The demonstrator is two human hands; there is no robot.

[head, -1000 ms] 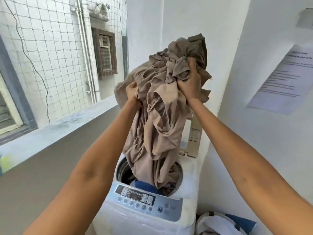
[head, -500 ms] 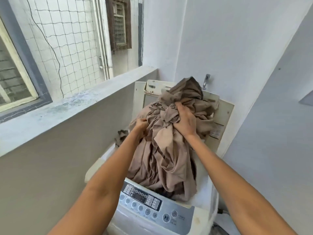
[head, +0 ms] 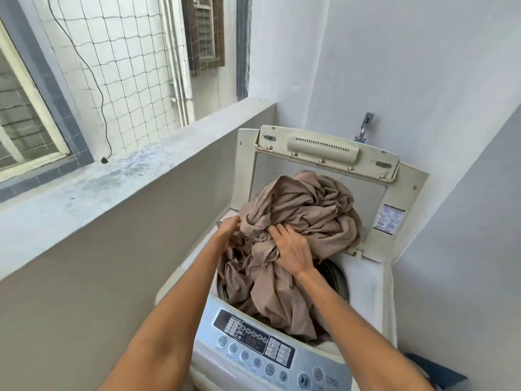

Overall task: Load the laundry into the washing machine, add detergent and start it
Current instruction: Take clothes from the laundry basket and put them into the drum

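A top-loading washing machine [head: 369,280] stands in the corner with its lid [head: 327,176] raised upright against the back wall. Its round drum opening holds a big crumpled mass of tan fabric [head: 304,215] — part of it sunk inside the drum, the rest heaped well above the rim and leaning toward the lid. A fold of it drapes over the front edge of the opening, just behind the control panel [head: 262,342]. Dark drum wall shows to the right of the cloth.

Both hands are in the bundle. The right hand [head: 290,249] has its fingers curled into a twisted knot of the fabric near the middle of the heap, gripping it. The left hand [head: 228,225] grasps the fabric at the heap's left edge, its fingertips buried in the folds.

The panel at the front carries a dark display and rows of round buttons. A tap [head: 366,126] juts from the wall behind the lid. To the left runs a concrete ledge [head: 118,176] — beyond it, a net and a tiled wall. A dark blue item [head: 431,371] shows at the lower right, beside the machine.
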